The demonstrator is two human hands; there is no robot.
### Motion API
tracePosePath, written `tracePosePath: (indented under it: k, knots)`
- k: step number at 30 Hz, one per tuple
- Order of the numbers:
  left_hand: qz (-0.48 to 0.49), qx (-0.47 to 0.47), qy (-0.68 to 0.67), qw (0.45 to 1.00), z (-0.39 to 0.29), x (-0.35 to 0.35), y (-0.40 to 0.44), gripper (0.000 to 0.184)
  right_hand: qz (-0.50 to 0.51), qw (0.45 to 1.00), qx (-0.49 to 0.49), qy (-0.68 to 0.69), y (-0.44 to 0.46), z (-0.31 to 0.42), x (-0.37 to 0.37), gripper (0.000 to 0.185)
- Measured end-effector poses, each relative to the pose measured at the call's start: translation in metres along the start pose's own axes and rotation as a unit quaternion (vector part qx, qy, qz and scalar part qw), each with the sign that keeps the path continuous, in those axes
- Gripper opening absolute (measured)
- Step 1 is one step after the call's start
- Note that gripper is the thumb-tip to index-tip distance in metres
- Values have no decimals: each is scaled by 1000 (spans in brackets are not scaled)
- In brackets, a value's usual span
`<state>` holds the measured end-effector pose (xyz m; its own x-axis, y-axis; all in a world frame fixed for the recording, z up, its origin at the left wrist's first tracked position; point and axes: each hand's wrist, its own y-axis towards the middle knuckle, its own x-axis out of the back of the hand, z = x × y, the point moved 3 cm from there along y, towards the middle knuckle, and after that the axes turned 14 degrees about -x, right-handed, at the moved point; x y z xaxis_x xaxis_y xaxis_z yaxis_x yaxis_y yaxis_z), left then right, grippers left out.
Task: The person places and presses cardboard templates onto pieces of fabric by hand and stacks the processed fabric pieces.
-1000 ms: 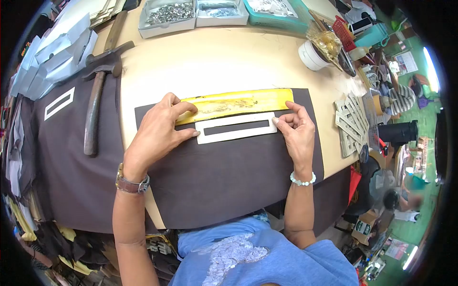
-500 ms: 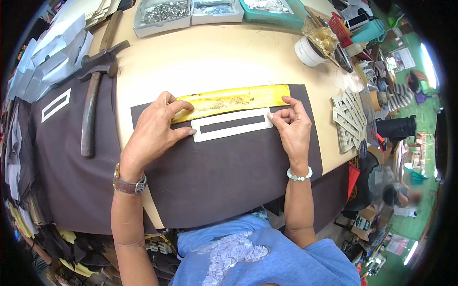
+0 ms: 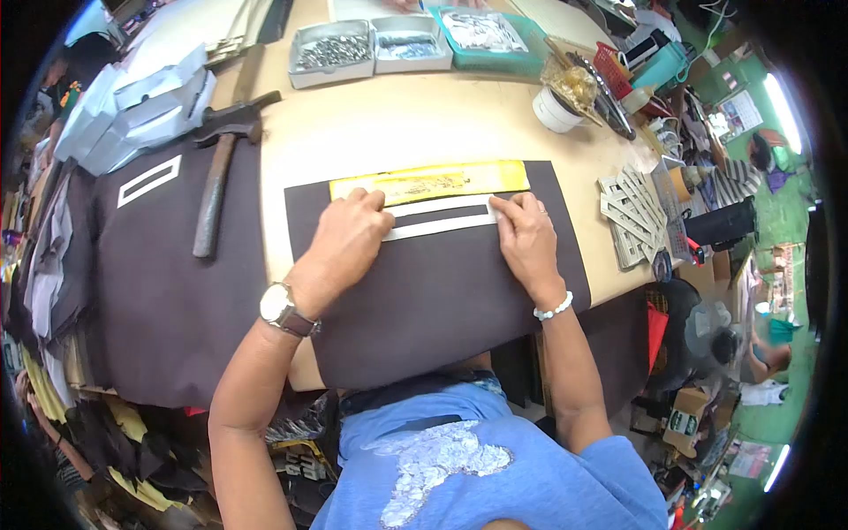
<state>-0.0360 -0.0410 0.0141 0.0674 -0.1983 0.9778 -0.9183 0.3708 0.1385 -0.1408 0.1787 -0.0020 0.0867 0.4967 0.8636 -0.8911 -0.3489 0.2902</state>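
Note:
A dark brown sheet (image 3: 424, 300) lies on the table, with a white rectangular frame (image 3: 442, 230) flat on top of it. The fingers of my left hand (image 3: 351, 234) are curled down over the frame's left end, which they partly hide. At the right end, my right hand (image 3: 527, 237) has thumb and fingers closed on the frame's edge. Just beyond the frame runs a yellow strip (image 3: 495, 177) with dark smudges, roughly parallel to it. My left knuckles are right at the strip's near edge.
A hammer (image 3: 215, 190) lies to the left, beside another white frame (image 3: 150, 181) on dark material. Boxes of metal pieces (image 3: 332, 55) and a teal basket (image 3: 499, 60) stand at the back. Stacked pale frames (image 3: 632, 216) and a white tub (image 3: 555, 112) are on the right.
My left hand has shifted from spanning the yellow strip and the frame's corner to curling over the frame's left end. My right fingers have drawn in off the strip. The camera view has shifted.

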Motion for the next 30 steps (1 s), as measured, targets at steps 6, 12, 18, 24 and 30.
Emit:
tracePosePath:
  k: [6,12,18,24,30]
  knots:
    - [-85,-16,69,994,-20,-12,-24,32,-57,991,106,57,-13,65,-18,34]
    - [-82,-7,61,995,-19,-16,-26,39,26,987,151,51,-39,100,-61,47]
    - [-53,0,79,996,-18,-13,-24,39,16,997,65,-32,-16,27,-26,46]
    - [-57,-1,78,995,-20,-19,-30,43,51,998,-7,-34,-11,12,-18,47]
    - [-35,0,73,997,-19,-21,-35,48,21,985,-119,-121,7,-17,4,51]
